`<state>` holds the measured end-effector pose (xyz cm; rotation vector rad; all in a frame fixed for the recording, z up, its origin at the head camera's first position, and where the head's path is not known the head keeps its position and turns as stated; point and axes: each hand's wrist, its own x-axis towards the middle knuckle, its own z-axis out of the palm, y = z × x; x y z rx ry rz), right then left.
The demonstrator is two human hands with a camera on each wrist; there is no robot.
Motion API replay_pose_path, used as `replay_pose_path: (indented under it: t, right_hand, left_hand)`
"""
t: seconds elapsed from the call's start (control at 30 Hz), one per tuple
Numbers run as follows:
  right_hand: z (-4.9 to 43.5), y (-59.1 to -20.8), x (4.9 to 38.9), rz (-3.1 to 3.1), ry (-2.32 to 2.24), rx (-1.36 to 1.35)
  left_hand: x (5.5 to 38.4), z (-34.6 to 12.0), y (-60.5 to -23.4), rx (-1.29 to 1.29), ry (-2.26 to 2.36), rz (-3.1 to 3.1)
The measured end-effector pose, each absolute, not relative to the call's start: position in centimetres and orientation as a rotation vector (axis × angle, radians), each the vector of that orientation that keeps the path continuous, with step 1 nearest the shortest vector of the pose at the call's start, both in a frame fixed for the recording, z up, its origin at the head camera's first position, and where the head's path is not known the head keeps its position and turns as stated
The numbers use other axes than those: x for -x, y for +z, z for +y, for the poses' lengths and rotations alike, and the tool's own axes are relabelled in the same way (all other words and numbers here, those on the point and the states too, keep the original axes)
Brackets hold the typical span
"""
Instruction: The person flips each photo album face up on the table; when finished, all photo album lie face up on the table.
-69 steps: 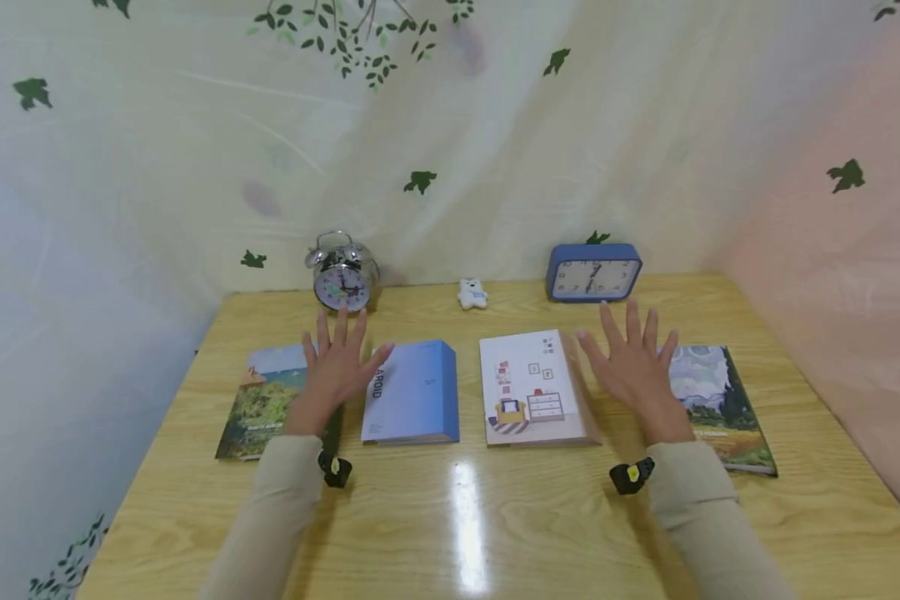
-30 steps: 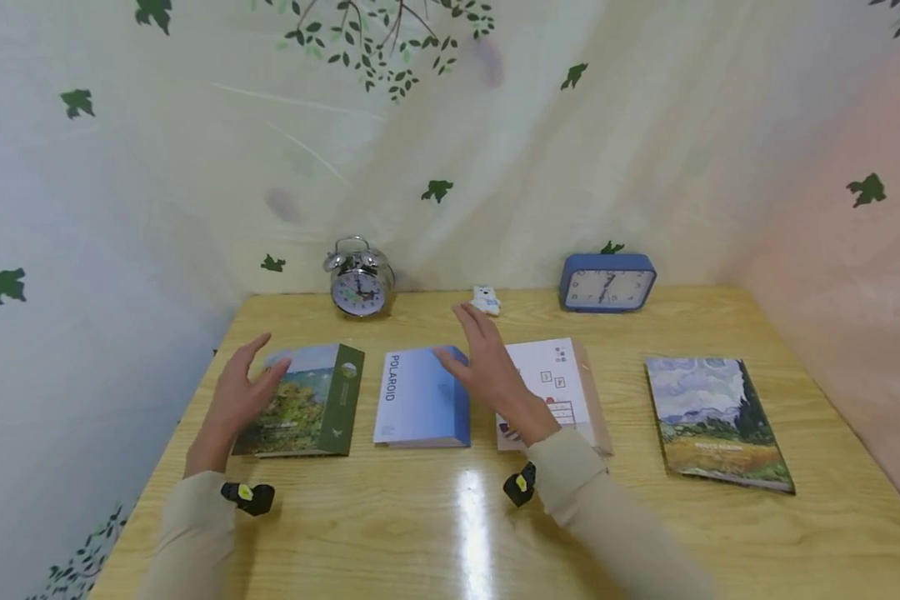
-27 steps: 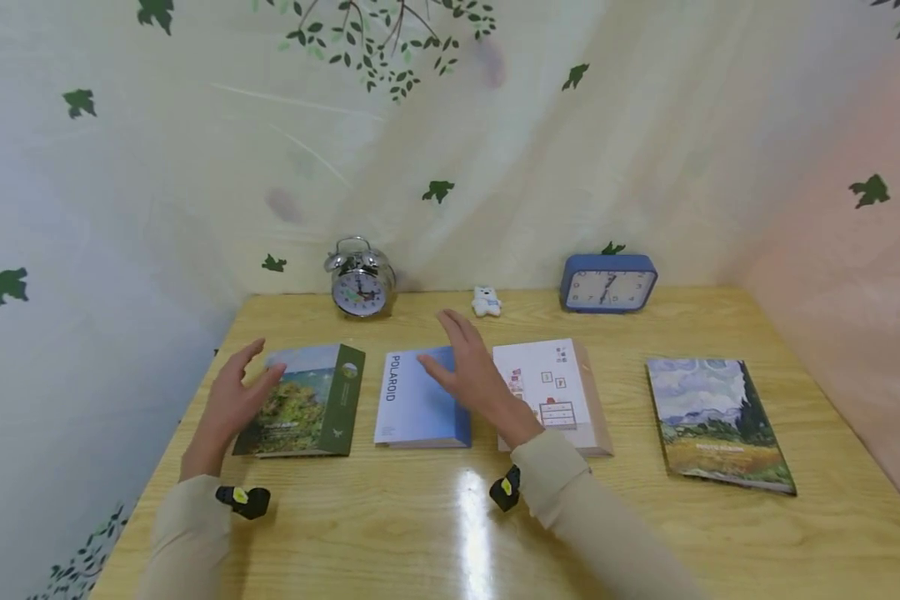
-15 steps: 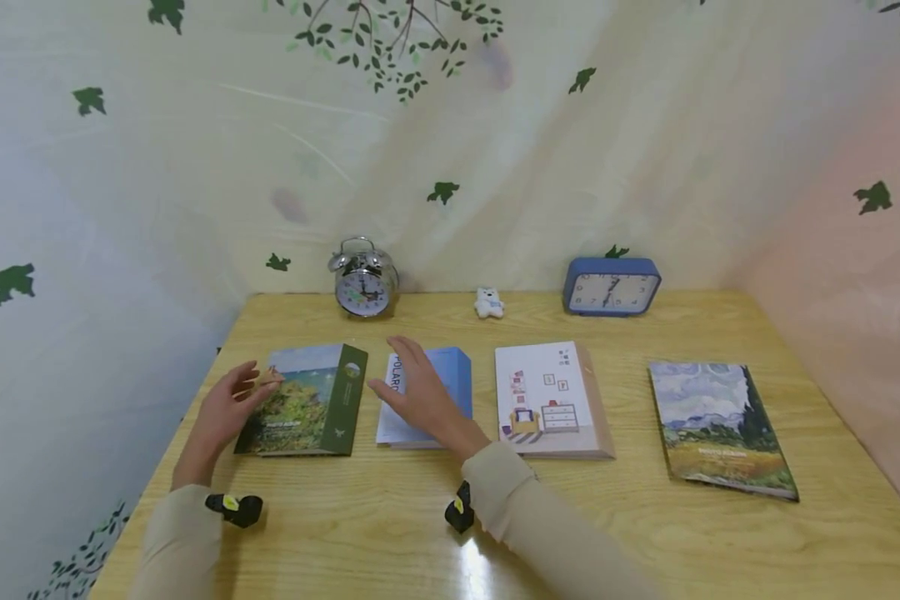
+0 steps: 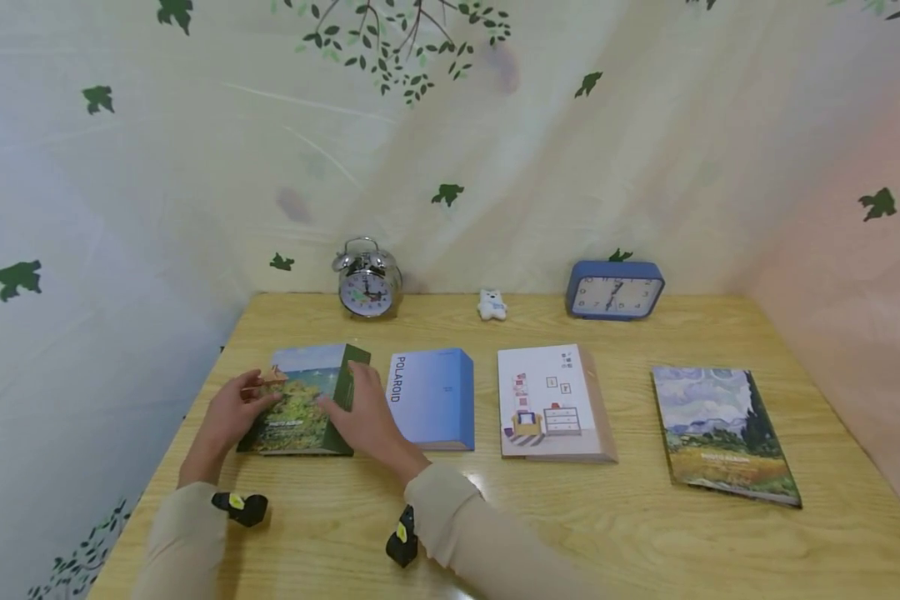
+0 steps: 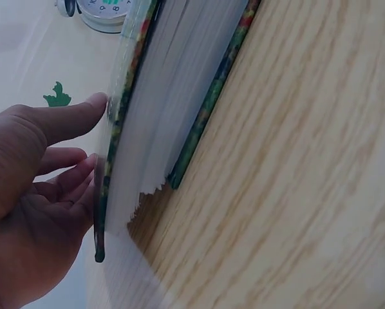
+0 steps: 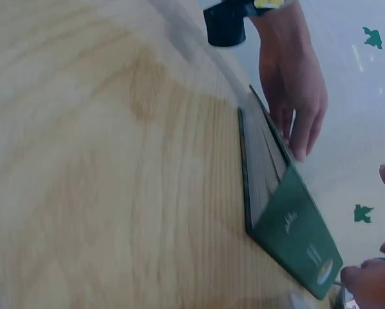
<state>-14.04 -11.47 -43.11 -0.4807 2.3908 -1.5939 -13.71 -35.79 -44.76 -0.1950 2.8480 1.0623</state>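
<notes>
A photo album (image 5: 300,408) with a seaside garden picture and green spine lies at the left of the table. My left hand (image 5: 228,417) is at its left edge, thumb over the cover (image 6: 125,84) and fingers loosely bent beside the edge. My right hand (image 5: 367,417) reaches over the album's spine side, with its thumb above the picture. In the right wrist view, the right fingertips (image 7: 353,280) are close to the green spine (image 7: 295,238). The left wrist view shows the album's page edges (image 6: 160,96) between the two covers.
Right of this album lie a blue Polaroid album (image 5: 431,400), a white album (image 5: 540,400) with a room drawing, and a landscape album (image 5: 723,433). Along the back stand a silver alarm clock (image 5: 367,287), a white bear figure (image 5: 492,305) and a blue clock (image 5: 617,290).
My right hand has swept left, past the white and blue albums, to the seaside album's spine. The left hand first moved left, then came to the album's left edge.
</notes>
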Motion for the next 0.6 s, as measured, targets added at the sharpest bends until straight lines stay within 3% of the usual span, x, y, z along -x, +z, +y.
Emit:
replay_pose_path:
  t: [0.27, 0.6]
  right_hand:
    - [-13.4, -43.6, 13.1, 2.419, -1.530, 0.249]
    - [-13.9, -44.4, 13.0, 2.369, -1.485, 0.184]
  left_hand:
    - [13.7, -35.7, -44.8, 0.154, 1.020, 2.840]
    - [13.5, -35.8, -44.9, 0.161, 1.037, 2.808]
